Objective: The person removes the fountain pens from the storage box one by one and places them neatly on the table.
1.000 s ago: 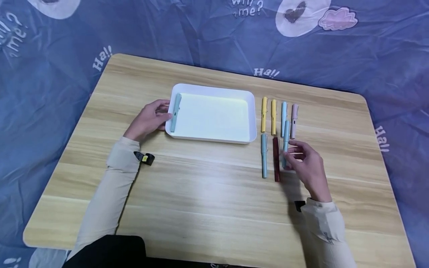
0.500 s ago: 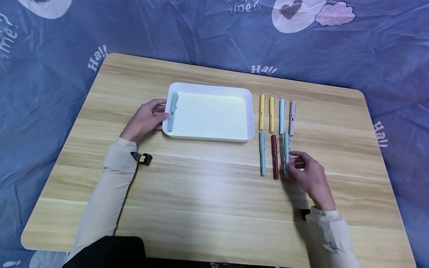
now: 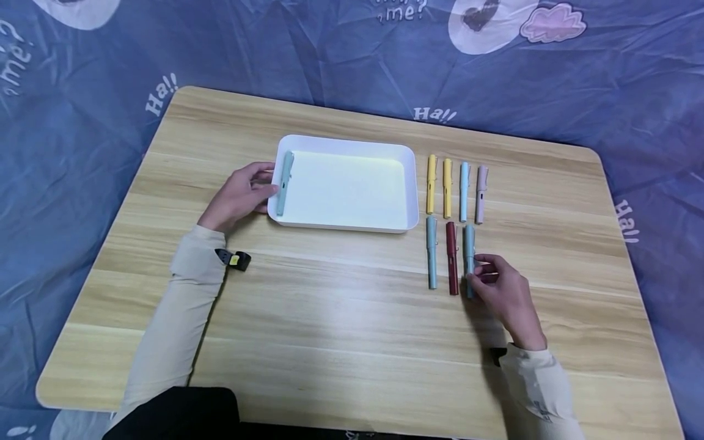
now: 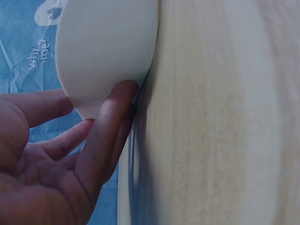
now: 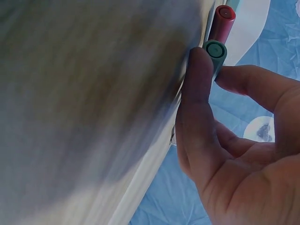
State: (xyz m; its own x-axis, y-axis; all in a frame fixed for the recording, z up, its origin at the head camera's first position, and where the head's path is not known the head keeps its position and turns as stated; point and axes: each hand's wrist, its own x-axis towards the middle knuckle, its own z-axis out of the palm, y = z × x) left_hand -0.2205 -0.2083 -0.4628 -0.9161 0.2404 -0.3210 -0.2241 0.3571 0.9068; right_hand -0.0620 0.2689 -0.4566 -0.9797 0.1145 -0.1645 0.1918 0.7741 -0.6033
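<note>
My right hand [image 3: 506, 299] pinches the near end of a blue-green capped pen [image 3: 470, 244] between thumb and fingers. This pen lies in line with the table's near row, just right of a dark red pen [image 3: 452, 260]. From the right wrist, its round green end [image 5: 215, 50] shows between the fingertips, the red pen's end [image 5: 226, 14] close behind. My left hand [image 3: 236, 192] grips the left end of a white rectangular tray [image 3: 346, 189], also seen as a pale curved wall in the left wrist view. Inside the tray, along its left wall, lies another blue-green pen [image 3: 285, 183].
Left of the red pen lies one more blue-green pen [image 3: 431, 253]. Behind them stretches a row with two yellow pens, the leftmost yellow pen [image 3: 431, 184] nearest the tray, then a light blue pen [image 3: 464, 192] and a lavender pen [image 3: 481, 195]. A blue printed cloth surrounds the wooden table [image 3: 330, 342].
My right hand has drawn the blue-green pen toward me, from overlapping the light blue pen to a spot beside the red one. The left hand keeps its grip on the tray.
</note>
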